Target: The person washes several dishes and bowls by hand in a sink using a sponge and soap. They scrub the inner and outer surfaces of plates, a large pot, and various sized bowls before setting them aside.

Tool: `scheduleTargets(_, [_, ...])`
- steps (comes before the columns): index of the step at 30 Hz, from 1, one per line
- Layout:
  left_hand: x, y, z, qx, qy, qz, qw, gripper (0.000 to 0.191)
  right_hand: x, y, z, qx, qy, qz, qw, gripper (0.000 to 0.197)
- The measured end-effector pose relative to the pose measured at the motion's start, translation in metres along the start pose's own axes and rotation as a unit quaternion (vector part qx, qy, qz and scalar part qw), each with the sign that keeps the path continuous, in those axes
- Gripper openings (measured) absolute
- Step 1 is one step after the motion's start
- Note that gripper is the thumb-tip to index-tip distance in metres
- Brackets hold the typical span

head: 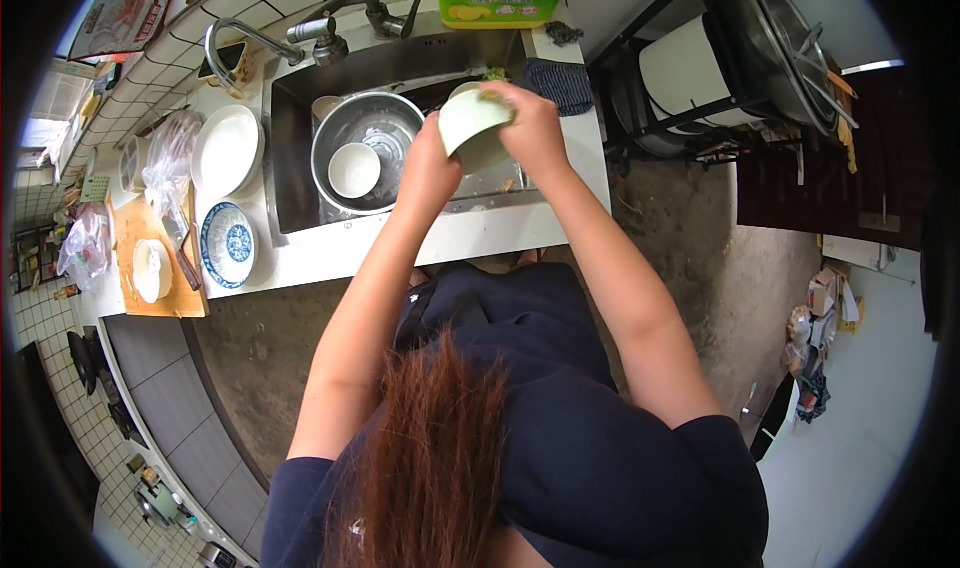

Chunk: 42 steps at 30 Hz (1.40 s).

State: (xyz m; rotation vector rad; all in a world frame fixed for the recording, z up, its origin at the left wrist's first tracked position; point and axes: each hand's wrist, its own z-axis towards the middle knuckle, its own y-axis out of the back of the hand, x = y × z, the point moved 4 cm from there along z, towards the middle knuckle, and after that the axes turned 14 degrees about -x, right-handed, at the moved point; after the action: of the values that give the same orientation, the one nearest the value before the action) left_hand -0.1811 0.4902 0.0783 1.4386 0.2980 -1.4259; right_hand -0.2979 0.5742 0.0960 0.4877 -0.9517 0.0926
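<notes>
Over the right half of the steel sink (pixel 307 223), my left hand (pixel 431 164) grips a tilted pale bowl (pixel 469 117) by its side. Against the bowl's far rim, my right hand (pixel 534 126) presses a small yellowish-green pad, probably a sponge (pixel 496 102); it is blurred and mostly covered by the fingers. Left of my hands, a large metal basin (pixel 397 121) sits in the sink with a little sudsy water. A small white bowl (pixel 354 170) rests inside it. Behind the held bowl, part of another dish (pixel 465 87) shows, along with some green scraps (pixel 495 73).
White plates (pixel 225 151) and a blue-patterned dish (pixel 229 244) lie on the left counter. Beside them, a cutting board (pixel 165 305) carries a white bowl (pixel 152 271) and a knife (pixel 187 260). A faucet (pixel 322 42), a yellow-green detergent jug (pixel 501 1) and a dark cloth (pixel 561 86) border the sink.
</notes>
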Motion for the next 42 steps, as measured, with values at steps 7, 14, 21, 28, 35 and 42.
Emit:
scheduleTargets(7, [-0.006, 0.002, 0.005, -0.003, 0.004, -0.013, 1.000, 0.032, 0.002, -0.002, -0.006, 0.028, -0.035, 0.012, 0.999, 0.025])
scheduleTargets(14, [0.021, -0.030, -0.019, -0.040, 0.298, -0.306, 0.903, 0.035, -0.040, -0.015, -0.028, -0.132, -0.433, 0.366, 0.813, 0.027])
scheduleTargets(21, [-0.004, -0.006, 0.010, 0.095, -0.005, 0.102, 0.990, 0.039, 0.016, 0.009, 0.004, 0.044, 0.072, -0.018, 0.996, 0.029])
scheduleTargets(28, [-0.021, 0.010, 0.006, -0.050, 0.051, -0.088, 0.994, 0.034, 0.003, 0.011, 0.005, -0.048, -0.149, 0.120, 0.980, 0.027])
scheduleTargets(35, [0.007, -0.024, -0.015, -0.010, 0.278, -0.275, 0.920, 0.030, -0.012, 0.001, 0.002, -0.120, -0.376, 0.352, 0.849, 0.027])
scheduleTargets(42, [-0.018, 0.016, 0.017, 0.022, 0.023, 0.066, 0.997, 0.022, 0.031, 0.010, 0.017, 0.052, 0.145, -0.054, 0.987, 0.027])
